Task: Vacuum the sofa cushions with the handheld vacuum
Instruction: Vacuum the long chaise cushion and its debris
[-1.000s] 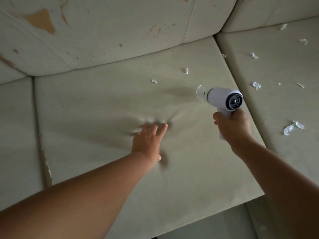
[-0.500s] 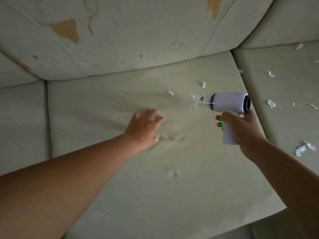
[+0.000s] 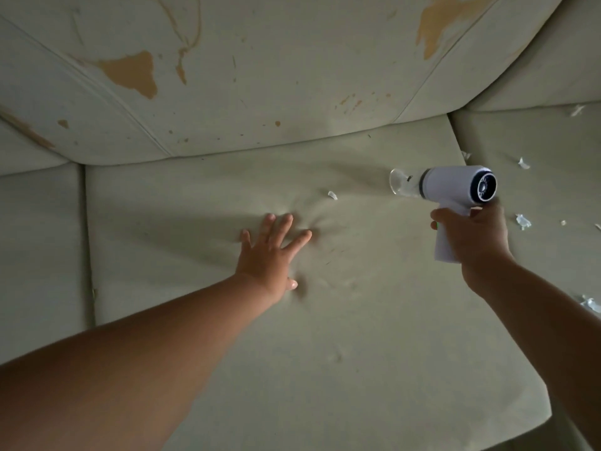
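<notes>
The right hand (image 3: pixel 471 232) is clamped around the grip of the handheld vacuum (image 3: pixel 455 187), which hangs above the far right part of the middle seat cushion (image 3: pixel 325 369), its clear nozzle (image 3: pixel 401 187) pointing left. The left hand (image 3: pixel 270 252) lies flat, fingers spread apart, pressing the soft cover so it puckers. 1 white scrap (image 3: pixel 332 195) sits between that hand and the nozzle; more scraps (image 3: pixel 522 221) litter the right cushion (image 3: pixel 553 190). The vacuum looks light, rigid plastic, so a 1-handed pistol grip suits it. The cover yields and wrinkles easily, so flattening it probably helps.
</notes>
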